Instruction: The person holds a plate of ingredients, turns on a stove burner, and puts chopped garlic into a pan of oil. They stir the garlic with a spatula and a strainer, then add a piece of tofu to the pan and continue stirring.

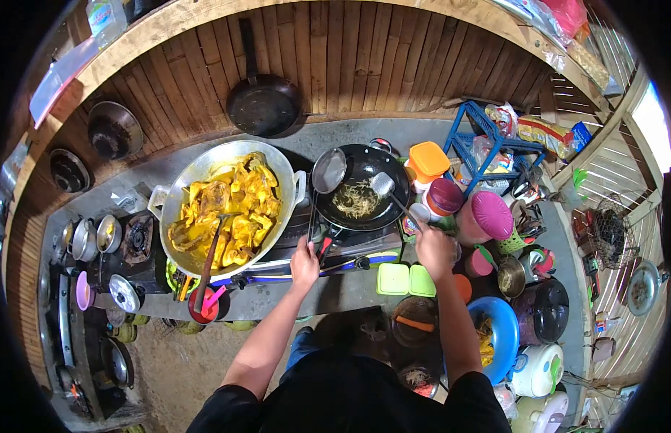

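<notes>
My left hand (304, 265) is closed round the handle of a skimmer (330, 170), whose round head hangs over the left rim of a black wok (366, 160). With my right hand (434, 249) I grip a metal spatula (383, 184); its blade is in the wok, at the right of some pale shredded food (355, 200) frying in dark oil. To the left of the wok stands a large silver pot (178, 252) with two handles. It holds yellow chicken pieces (234, 195) in yellow liquid, and a long brown-handled utensil (209, 267) leans in it.
Orange-lidded (428, 159) and pink-lidded tubs (492, 215) crowd the counter right of the wok, below a blue rack (471, 148). Light green boxes (393, 279) sit at the front edge. A blue basin (505, 325) with yellow food is by my right arm. A frying pan (263, 106) hangs behind.
</notes>
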A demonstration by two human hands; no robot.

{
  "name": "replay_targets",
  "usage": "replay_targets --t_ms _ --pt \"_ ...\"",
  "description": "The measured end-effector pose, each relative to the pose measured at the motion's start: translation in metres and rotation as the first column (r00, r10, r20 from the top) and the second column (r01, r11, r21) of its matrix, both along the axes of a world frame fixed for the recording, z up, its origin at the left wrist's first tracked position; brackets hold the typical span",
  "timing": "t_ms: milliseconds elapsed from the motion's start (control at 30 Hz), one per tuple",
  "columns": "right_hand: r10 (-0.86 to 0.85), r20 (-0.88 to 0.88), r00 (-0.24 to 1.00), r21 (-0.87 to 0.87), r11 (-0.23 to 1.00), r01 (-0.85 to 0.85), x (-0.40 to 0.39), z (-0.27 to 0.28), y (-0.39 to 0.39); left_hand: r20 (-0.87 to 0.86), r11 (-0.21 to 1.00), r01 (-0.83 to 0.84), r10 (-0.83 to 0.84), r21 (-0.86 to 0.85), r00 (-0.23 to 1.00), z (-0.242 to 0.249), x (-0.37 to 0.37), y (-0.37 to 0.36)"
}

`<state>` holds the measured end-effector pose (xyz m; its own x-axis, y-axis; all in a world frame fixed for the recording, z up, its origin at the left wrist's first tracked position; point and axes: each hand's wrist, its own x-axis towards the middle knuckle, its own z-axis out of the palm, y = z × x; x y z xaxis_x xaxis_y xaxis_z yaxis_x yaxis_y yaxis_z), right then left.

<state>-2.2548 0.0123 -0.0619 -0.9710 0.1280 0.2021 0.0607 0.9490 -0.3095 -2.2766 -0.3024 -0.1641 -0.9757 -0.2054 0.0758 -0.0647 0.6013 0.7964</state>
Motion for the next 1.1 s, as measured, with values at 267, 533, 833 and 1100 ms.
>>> replay_targets --t_ms 267,533,833,1100 --pt "0.077 -0.004 0.997 -0.163 0.984 -0.076 -0.011 -0.023 -0.026 -0.013 1.000 0.006 -0.006 0.018 1.000 0.008 0.004 0.002" --pt "0.206 -0.086 0.975 -0.195 0.956 -0.219 0.020 -0.004 -0.005 -0.041 1.000 0.008 -0.009 -0.021 0.999 0.010 0.006 0.002" --pt "-0.035 -0.017 0.999 -0.050 0.998 0.034 0.004 -0.010 -0.002 -0.015 1.000 0.004 -0.004 -0.023 1.000 0.008 0.005 0.002" --pt "0.032 -0.023 0.999 -0.189 0.981 -0.036 0.017 -0.010 -0.038 -0.016 0.999 -0.032 0.032 0.001 0.999 0.005 0.006 0.004"
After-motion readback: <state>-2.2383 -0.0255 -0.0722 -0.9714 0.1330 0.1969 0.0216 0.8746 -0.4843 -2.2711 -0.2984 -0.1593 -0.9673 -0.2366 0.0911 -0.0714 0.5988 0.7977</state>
